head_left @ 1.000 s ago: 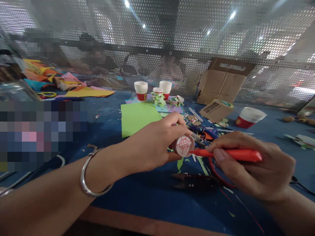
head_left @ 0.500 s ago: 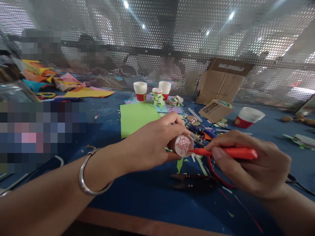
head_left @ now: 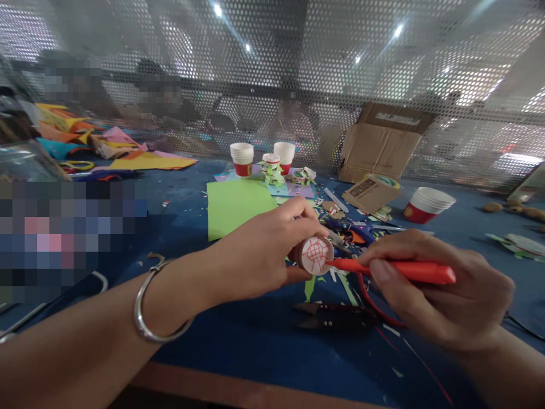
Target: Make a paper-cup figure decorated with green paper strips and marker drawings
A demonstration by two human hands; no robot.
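My left hand [head_left: 272,244] is closed around a small paper cup [head_left: 316,255], its round white base turned toward me. Red lines on that base form a grid pattern with strokes running outward. In my right hand [head_left: 438,289] is a red marker pen [head_left: 419,271], pinched between thumb and fingers. The pen's tip meets the lower right edge of the cup's base. Below the cup lies a pair of black thread snips [head_left: 336,316] on the blue table [head_left: 247,341]. The far side of the cup is hidden by my left fingers.
Green paper [head_left: 238,207] lies behind my left hand. Stacked paper cups [head_left: 242,159] and small green-trimmed paper figures [head_left: 272,170] stand farther back. Paper scraps surround a cardboard piece [head_left: 371,193]. Another cup stack [head_left: 429,204] stands right, coloured sheets [head_left: 153,160] left, before a perforated metal screen [head_left: 255,68].
The rear end of the marker and my right hand have shifted slightly right, while the tip stays at the cup's edge. My left hand still holds the cup in nearly the same spot.
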